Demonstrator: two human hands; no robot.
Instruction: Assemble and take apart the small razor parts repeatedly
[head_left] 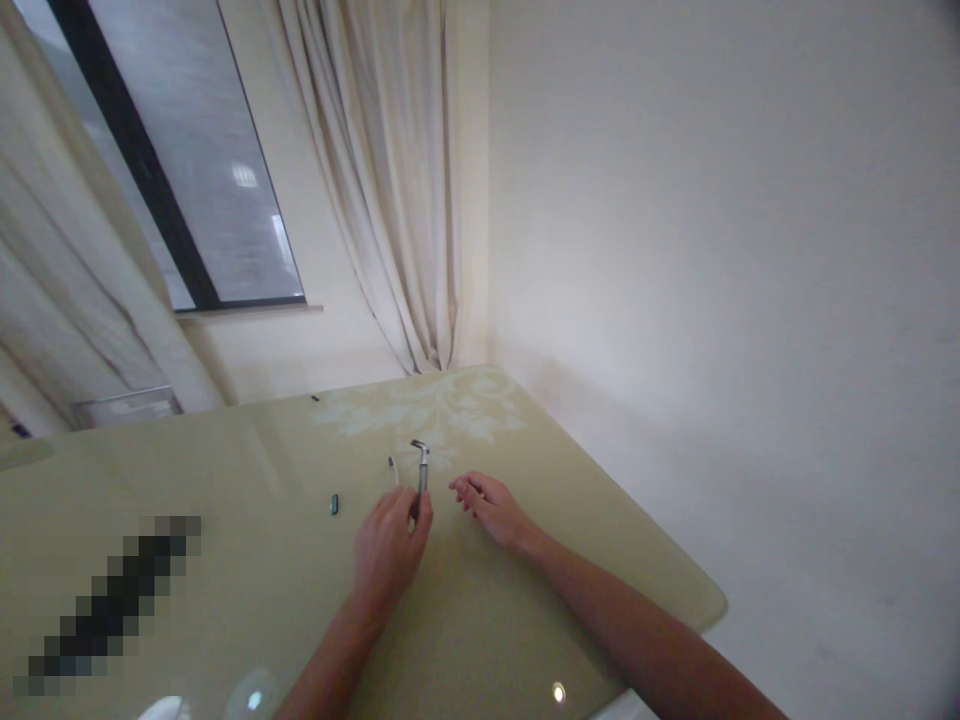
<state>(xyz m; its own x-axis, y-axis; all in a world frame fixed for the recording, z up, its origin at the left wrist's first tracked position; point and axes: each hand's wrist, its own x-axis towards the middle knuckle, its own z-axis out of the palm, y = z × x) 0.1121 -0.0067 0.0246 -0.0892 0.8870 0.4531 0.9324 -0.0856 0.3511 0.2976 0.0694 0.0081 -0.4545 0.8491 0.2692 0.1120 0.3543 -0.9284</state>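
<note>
My left hand (390,535) is closed around a razor (424,474), whose slim grey handle rises from between thumb and fingers. The angled dark head points away from me and to the left. Just beyond the knuckles, a thin curved white piece with a dark tip (394,468) shows; its lower end is hidden by the hand, so I cannot tell whether it is held. To the right, my right hand (486,502) hovers near the razor with loosely bent fingers, tips apart, nothing visible in them. A small dark-teal block (334,504) lies left of my left hand.
The pale glossy table (255,560) has a floral pattern (442,410) at its far corner and a wall (712,300) along its right. A tiny dark piece (315,398) lies by the far edge. A long blurred-out dark object (112,610) lies at left. Curtains (382,180) hang behind.
</note>
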